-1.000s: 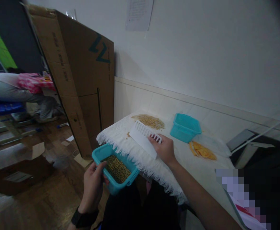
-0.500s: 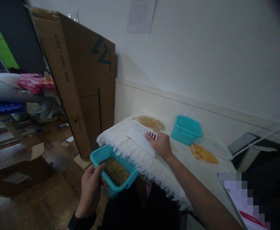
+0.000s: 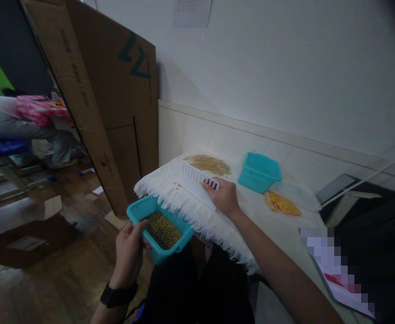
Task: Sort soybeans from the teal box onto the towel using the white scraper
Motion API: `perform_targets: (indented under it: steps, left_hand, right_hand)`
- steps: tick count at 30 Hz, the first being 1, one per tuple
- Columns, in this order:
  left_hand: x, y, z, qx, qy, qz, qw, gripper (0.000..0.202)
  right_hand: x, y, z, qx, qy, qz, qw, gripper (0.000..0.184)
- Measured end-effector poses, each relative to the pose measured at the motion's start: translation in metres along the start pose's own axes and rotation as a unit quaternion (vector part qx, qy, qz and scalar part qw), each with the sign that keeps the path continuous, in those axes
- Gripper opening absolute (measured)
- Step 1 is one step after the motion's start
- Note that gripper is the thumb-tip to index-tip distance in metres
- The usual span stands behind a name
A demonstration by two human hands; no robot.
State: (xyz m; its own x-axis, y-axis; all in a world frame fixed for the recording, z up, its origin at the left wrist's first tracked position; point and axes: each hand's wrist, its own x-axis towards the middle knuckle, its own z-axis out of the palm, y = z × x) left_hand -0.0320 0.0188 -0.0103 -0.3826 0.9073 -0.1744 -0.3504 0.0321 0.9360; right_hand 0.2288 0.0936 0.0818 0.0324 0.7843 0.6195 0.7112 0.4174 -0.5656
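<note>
My left hand [image 3: 128,249] grips the rim of a turquoise plastic tub [image 3: 157,256], thumb on top, beside the table's front edge. Inside the tub lie many greenish-yellow beans [image 3: 163,230]. My right hand [image 3: 222,196] is closed on a white plastic piece with a slotted upright edge [image 3: 194,173]; its flat part rests low over a white fringed cloth [image 3: 163,175]. Behind it, a spread pile of pale tan beans [image 3: 209,164] lies on the cloth. A few loose beans [image 3: 176,184] sit just left of the white piece.
A second turquoise tub [image 3: 258,173] stands back right, near a yellow cloth [image 3: 281,203] and a clear lid [image 3: 300,196]. A tall cardboard box [image 3: 116,103] stands left of the table. Farther left, a person [image 3: 25,121] is beside a blue stool [image 3: 3,148].
The view has tipped down slightly, so the scene sits higher in the picture. Both hands keep their holds; the tub and white piece have barely moved relative to the table.
</note>
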Motion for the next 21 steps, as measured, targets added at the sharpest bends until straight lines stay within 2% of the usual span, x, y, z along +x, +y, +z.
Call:
perform_targets:
  steps: [8,21]
  left_hand:
    - [0.0005,0.0006,0.0002,-0.009,-0.009,-0.001,1.0,0.034]
    - [0.0009,0.002,0.0016,-0.01,-0.005,0.001,1.0,0.034]
  right_hand:
    - [-0.0003,-0.0001,0.0012,-0.01,0.001,-0.01,1.0,0.024]
    - [0.0002,-0.0002,0.0017,-0.002,0.004,-0.001,1.0,0.026]
